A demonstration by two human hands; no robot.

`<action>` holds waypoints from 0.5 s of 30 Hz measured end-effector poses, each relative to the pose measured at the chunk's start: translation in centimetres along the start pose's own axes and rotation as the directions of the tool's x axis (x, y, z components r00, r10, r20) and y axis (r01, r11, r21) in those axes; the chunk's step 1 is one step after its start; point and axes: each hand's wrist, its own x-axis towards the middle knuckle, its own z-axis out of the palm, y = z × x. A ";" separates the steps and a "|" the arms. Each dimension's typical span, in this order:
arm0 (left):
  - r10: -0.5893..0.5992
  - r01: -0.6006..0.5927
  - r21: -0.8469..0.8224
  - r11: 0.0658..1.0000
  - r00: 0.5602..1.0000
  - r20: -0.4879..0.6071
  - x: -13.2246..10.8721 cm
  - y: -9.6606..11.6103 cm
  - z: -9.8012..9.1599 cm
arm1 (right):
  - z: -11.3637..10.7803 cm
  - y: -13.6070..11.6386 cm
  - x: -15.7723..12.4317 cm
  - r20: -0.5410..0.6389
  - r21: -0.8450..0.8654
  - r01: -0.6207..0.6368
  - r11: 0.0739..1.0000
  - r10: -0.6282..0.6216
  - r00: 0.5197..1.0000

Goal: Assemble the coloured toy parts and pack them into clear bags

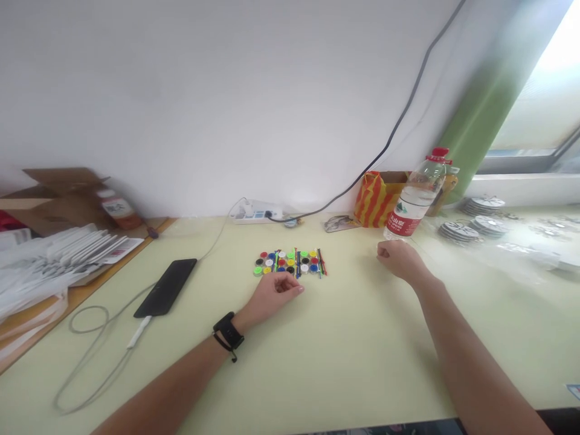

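My left hand (pixel 273 295), with a black watch (pixel 229 331) at the wrist, rests on the table just in front of rows of small round coloured pieces (pixel 281 263). Its fingers curl loosely, the thumb stands apart, and nothing shows between them. Among the round pieces lie bundles of thin coloured strips (pixel 298 263); the hand hides part of the near row. To the right, my right hand (pixel 401 260) is closed in a fist in front of a large clear bottle with a red cap (pixel 410 205). Whatever may be inside that fist is hidden.
A black phone (pixel 165 287) on a charging cable lies left. At the wall are a power strip (pixel 256 214), a red-yellow bag (pixel 374 199) and a dark cable (pixel 389 142). Stacks of round discs (pixel 458 232) stand right; a cardboard box (pixel 67 202) and white packets (pixel 77 257) fill the left.
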 end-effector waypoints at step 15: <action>-0.006 0.006 -0.085 0.996 1.000 0.009 0.1 -0.3 -0.1 | 2.3 1.2 0.5 -0.201 0.025 -0.134 0.991 0.136 0.970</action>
